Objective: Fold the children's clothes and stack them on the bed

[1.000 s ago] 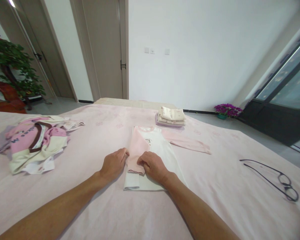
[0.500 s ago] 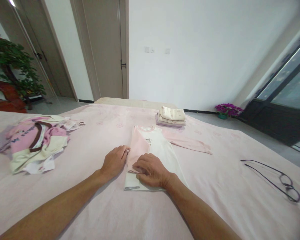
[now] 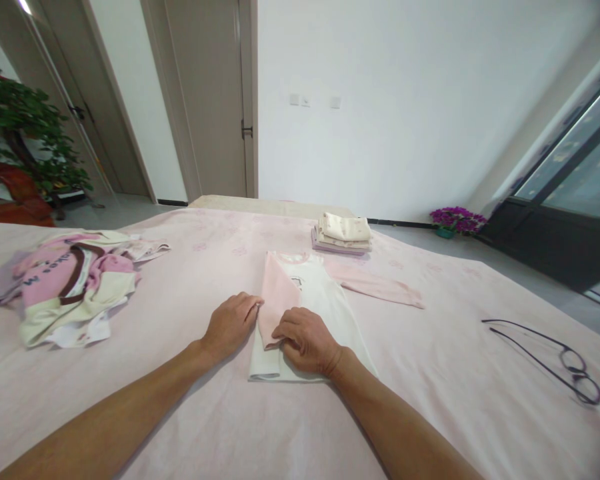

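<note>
A small long-sleeved shirt (image 3: 325, 287), white with pink sleeves and a small chest print, lies in front of me on the pink bedspread (image 3: 190, 413). Its left side is folded inward, and that pink sleeve lies down along the body. The other sleeve stretches out to the right. My left hand (image 3: 234, 323) is closed, its fingertips pinching the sleeve at the folded left edge. My right hand (image 3: 305, 339) is closed on the same sleeve near its cuff, resting over the shirt's lower part; its fingertips are partly hidden.
A loose heap of pink and cream clothes (image 3: 80, 280) lies at the left. Behind the shirt sits a stack of folded clothes (image 3: 343, 233). Eyeglasses (image 3: 573, 370) rest on the bedspread at the right. Purple flowers (image 3: 457, 219) stand on the floor beyond.
The folded sleeve's lower part has shifted slightly right, with its cuff now in my right hand's fingers. My left hand has moved a little to the right along the shirt's edge.
</note>
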The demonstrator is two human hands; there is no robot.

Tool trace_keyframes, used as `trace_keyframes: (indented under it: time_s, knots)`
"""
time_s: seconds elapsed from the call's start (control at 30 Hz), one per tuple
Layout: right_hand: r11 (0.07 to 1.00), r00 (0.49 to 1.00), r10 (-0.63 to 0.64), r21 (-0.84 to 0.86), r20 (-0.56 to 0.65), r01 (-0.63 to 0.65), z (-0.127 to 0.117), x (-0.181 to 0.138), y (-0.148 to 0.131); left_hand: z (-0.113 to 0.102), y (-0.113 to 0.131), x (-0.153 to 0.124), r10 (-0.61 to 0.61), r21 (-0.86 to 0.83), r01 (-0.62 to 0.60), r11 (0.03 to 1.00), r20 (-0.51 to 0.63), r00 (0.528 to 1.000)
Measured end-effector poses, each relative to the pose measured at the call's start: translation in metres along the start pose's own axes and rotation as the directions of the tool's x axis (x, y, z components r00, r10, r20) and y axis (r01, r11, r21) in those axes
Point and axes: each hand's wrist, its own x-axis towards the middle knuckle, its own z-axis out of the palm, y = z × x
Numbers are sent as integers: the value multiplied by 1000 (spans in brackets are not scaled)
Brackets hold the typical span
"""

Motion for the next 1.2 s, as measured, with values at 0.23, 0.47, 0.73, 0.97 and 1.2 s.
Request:
trace_keyframes:
  time_s: [0.23, 0.47, 0.73, 0.97, 1.2]
  knots:
    - [998, 998, 55, 7, -29, -55, 1, -2, 1, 2, -1, 1, 16, 53, -18, 998, 20, 1000]
    - [990, 970, 140, 49, -201, -133, 0, -5, 2, 5, -3, 0, 36, 69, -37, 997, 16, 999]
    - [998, 996, 63, 27, -62, -62, 1, -2, 0, 2, 0, 3, 12, 3, -12, 1000, 30, 999]
    - [999, 999, 35, 28, 0, -35, -4, 1, -3, 10, -16, 33, 41, -48, -42, 998, -15, 999]
    - [1000, 999, 21, 21, 28, -21, -7, 4, -5, 39, -44, 102, 165, 74, -174, 982, 119, 979]
